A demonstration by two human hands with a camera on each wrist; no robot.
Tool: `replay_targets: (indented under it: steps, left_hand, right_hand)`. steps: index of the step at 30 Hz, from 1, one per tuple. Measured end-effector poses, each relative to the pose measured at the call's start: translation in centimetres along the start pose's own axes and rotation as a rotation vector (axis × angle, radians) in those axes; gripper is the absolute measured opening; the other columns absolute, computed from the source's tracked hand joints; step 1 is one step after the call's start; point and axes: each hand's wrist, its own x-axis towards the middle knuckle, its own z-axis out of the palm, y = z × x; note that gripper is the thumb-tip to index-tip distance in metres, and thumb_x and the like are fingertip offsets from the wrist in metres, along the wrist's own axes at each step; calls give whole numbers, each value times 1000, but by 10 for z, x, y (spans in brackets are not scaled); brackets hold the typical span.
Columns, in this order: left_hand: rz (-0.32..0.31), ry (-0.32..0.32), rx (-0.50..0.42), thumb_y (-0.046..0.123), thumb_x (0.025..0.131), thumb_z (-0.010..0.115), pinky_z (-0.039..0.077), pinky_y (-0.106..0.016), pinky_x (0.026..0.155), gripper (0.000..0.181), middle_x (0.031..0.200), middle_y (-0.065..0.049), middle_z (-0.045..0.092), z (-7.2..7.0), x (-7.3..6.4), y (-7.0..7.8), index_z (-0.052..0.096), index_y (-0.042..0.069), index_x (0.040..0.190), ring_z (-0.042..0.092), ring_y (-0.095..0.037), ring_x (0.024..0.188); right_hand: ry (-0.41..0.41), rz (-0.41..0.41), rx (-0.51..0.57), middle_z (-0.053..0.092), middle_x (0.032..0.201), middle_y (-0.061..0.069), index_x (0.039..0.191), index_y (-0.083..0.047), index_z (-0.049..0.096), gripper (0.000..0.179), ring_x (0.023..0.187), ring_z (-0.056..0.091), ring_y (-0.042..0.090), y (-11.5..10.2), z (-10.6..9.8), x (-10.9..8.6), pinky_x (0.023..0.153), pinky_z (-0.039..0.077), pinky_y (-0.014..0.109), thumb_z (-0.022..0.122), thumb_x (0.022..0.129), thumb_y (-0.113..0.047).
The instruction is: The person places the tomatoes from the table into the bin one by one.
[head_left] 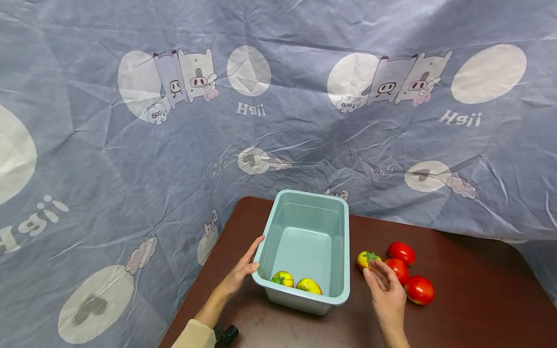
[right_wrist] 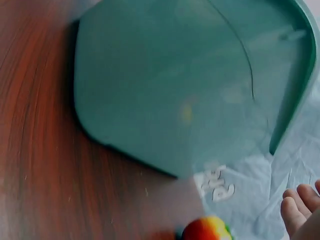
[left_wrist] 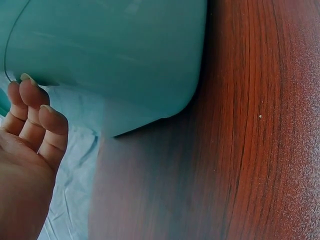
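A pale blue-green plastic bin stands on the table, with two yellow fruits with green leafy tops, one beside the other, at its near end. My left hand holds the bin's left rim, thumb at the edge; in the left wrist view its fingers reach up under the rim. To the right of the bin, my right hand hovers with loosely bent fingers by a yellow-red fruit with a green leafy top. In the right wrist view that fruit and the hand are apart.
Three red, tomato-like fruits lie right of the leafy-topped one: a far one, a middle one and a near one. The dark brown table meets a grey-blue printed cloth behind and at the left.
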Motion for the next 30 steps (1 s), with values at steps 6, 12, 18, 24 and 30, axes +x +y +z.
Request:
replay_targets:
  steps: [6,12,18,24,30]
  left_hand:
    - [1,10,11,13,89,33,24,-49,99,66,153,-15,8,-1,-1,0,5,7,148,17,-39,133]
    - [-25,10,40,14,90,32,16,-57,100,65,155,-9,2,-1,-3,2,5,11,149,7,-28,139]
    - [-41,1,53,16,91,32,17,-58,101,65,155,-7,1,0,-2,3,4,13,149,5,-27,139]
    - [-33,5,45,17,91,32,21,-56,99,65,155,-7,3,-1,-3,3,5,12,149,7,-31,138]
    - [-13,-5,23,15,90,31,27,-48,98,65,154,-9,5,-1,-1,1,5,13,149,13,-36,136]
  right_hand:
    - [71,34,-48,65,107,4,116,-4,59,46,93,63,6,15,-21,15,75,47,9,75,73,-6]
    - [135,-28,-222,66,104,0,115,-8,61,47,90,62,-2,31,-50,31,75,45,6,77,70,-9]
    - [201,-119,-346,65,107,-1,115,-9,62,49,92,58,-7,51,-81,45,77,43,4,78,69,-6]
    - [287,-87,-428,61,111,-4,119,-15,60,55,94,54,-10,65,-103,52,83,39,3,80,68,-12]
    - [322,-37,-496,56,120,2,125,-14,56,62,105,50,-6,77,-114,53,93,37,8,80,68,-18]
